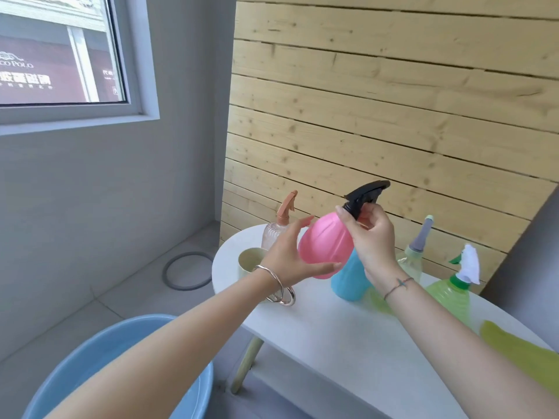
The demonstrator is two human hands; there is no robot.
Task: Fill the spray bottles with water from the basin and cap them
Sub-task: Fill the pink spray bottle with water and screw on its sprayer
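I hold a pink spray bottle [325, 244] tilted in the air above the white table [348, 334]. My left hand [292, 255] grips its round body from the left and below. My right hand [373, 237] pinches the collar of its black trigger cap [364, 193], which sits on the bottle's neck. On the table behind stand a clear ribbed bottle with a rose-gold trigger [279, 222], a blue bottle [351, 276], a pale bottle with a grey nozzle [414, 252] and a green bottle with a white trigger [453, 285]. The blue basin [99, 367] sits on the floor at lower left.
A cream cup [249, 258] stands at the table's left end behind my left wrist. A yellow-green cloth [520, 352] lies at the table's right. A grey ring [187, 270] lies on the tiled floor by the wall. Wooden planks back the table.
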